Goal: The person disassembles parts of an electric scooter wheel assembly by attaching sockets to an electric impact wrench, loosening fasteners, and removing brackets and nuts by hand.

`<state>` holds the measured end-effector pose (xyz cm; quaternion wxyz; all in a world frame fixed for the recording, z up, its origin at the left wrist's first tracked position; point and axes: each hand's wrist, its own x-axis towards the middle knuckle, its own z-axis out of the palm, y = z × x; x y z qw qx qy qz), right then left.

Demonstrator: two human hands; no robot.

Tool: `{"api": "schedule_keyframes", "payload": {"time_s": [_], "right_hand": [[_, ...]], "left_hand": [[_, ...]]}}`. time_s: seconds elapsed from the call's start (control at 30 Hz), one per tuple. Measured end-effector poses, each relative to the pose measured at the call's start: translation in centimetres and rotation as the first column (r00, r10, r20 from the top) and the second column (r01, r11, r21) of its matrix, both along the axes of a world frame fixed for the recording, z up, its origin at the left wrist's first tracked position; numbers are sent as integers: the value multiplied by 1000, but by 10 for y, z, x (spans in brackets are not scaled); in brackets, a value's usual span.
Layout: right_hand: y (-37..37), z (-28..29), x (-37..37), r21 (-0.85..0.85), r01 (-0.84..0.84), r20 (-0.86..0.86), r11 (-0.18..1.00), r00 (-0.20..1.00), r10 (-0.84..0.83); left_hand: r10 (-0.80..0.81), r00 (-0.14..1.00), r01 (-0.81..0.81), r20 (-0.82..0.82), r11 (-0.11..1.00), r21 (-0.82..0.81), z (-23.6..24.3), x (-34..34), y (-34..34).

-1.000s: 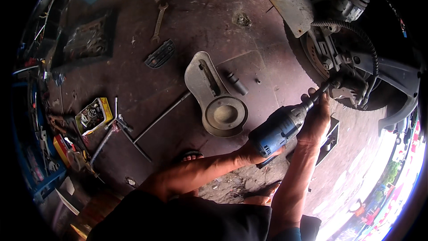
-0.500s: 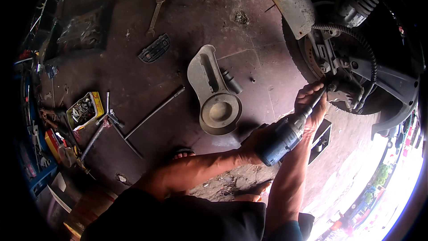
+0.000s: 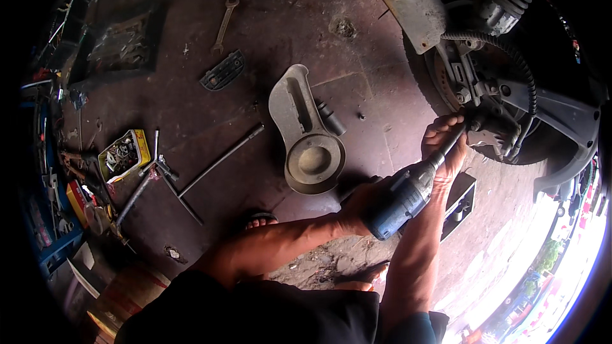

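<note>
A dark blue impact wrench [image 3: 400, 200] points up and right toward a wheel. My left hand [image 3: 364, 209] is closed round its handle, partly hidden behind the tool body. A long thin extension [image 3: 451, 145] runs from its nose to the bolt area beside the brake caliper [image 3: 494, 129]. My right hand [image 3: 441, 132] supports the extension from beneath, fingers curled against it near its tip. The exact contact at the tip is too dark to make out. Above it are the brake disc [image 3: 441, 79], a metal bracket and a ribbed hose [image 3: 526, 67].
On the floor lie a grey cover [image 3: 290, 111], a socket [image 3: 331, 119], a black plastic part [image 3: 223, 70], a spanner [image 3: 225, 22] and a T-shaped wrench [image 3: 220, 160]. A yellow box of bolts [image 3: 141, 146] stands left. An open tray [image 3: 468, 191] sits beside my right forearm.
The view has shifted slightly. Both hands keep their hold on the impact wrench and its extension, which stay at the same spot by the wheel.
</note>
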<state>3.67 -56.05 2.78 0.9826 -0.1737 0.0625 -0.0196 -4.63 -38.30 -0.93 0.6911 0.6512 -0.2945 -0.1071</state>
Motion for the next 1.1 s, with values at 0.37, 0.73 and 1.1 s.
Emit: {"api": "schedule_keyframes", "payload": {"time_s": [0.37, 0.73, 1.1], "right_hand": [[11, -5, 5, -19, 60, 51, 998, 997, -59], [36, -5, -8, 114, 133, -24, 985, 991, -131], [73, -51, -52, -417, 370, -526, 830, 646, -553]], "left_hand": [[-337, 785, 124, -520, 907, -401, 0, -2, -1], [-67, 978, 40, -195, 989, -140, 36, 2, 69], [-263, 785, 236, -561, 964, -121, 27, -7, 144]]}}
